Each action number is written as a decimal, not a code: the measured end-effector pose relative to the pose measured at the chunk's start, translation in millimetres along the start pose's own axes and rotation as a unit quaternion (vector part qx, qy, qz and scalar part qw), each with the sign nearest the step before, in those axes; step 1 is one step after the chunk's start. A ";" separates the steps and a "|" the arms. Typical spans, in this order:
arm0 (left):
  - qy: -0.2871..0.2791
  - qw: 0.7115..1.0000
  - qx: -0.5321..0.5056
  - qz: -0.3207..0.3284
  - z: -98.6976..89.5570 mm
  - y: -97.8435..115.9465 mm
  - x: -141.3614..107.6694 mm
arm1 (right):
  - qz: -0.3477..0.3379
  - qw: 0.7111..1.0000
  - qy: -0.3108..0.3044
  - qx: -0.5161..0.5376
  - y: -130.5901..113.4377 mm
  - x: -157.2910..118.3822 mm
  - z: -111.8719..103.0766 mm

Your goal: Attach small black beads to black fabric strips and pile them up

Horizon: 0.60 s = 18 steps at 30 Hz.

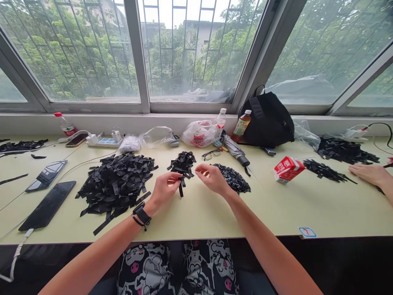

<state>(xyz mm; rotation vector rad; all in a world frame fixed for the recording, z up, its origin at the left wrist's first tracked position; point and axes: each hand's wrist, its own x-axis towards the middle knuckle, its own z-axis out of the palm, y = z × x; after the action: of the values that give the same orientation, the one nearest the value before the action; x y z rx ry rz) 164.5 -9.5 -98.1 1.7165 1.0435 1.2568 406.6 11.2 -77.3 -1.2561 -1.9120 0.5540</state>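
Note:
My left hand (pixel 166 190) pinches a short black fabric strip (pixel 181 191), which hangs down from between thumb and fingertips. My right hand (pixel 213 178) is just across from it, fingers curved and tips slightly apart, with nothing visible between them. A large heap of black strips (pixel 115 184) lies left of my left hand. Beyond both hands sits a smaller pile of black strips (pixel 183 162). Beside my right wrist is a mound of small shiny black ring-like pieces (pixel 235 178), partly covered by that hand.
Two phones (pixel 47 205) (pixel 46 175) lie at the left. Toward the window are a power strip (pixel 104 141), glasses (pixel 211 154), a folded umbrella (pixel 235 149), bottles (pixel 242 125) and a black backpack (pixel 268 116). A red carton (pixel 287 169) stands right; farther right, another person's hand (pixel 370 174) rests near black strips.

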 end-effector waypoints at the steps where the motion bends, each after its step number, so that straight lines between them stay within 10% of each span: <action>1: 0.000 1.000 -0.001 -0.008 -0.4 -0.2 0.2 | 0.006 0.997 0.027 -0.078 8.5 1.7 -11.1; 7: 0.012 0.999 -0.013 -0.029 -1.1 1.6 0.5 | 0.105 0.944 0.075 -0.303 56.4 3.2 -59.5; 18: 0.024 0.998 -0.033 -0.039 -2.8 3.1 0.9 | 0.158 0.939 0.010 -0.306 74.2 0.3 -65.5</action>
<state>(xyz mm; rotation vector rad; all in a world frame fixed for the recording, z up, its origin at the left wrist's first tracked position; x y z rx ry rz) 162.4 -9.5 -94.3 1.5879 1.0755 1.2744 500.7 39.2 -89.4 -1.9787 -1.9431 0.0842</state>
